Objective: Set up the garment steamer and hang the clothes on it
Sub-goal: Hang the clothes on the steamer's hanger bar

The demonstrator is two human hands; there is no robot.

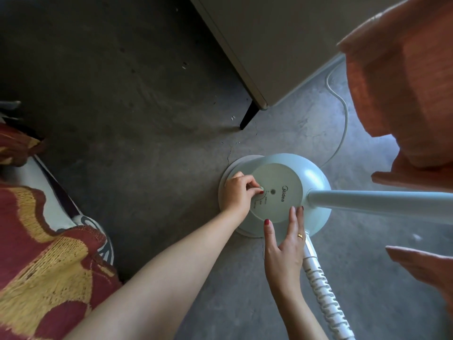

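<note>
Pinching the small dial (260, 188) on the steamer base (277, 192) at frame centre, the left hand (239, 192) has its fingertips closed on the knob; the right hand (284, 241) lies open and flat against the base's near rim, gripping nothing. Turning well likely means small twists while that palm braces the housing — the base could skid on the concrete floor (147, 119). The pole (380, 204) runs right, the ribbed hose (323, 290) lower right, orange garment (404, 82) upper right; open floor lies left.
</note>
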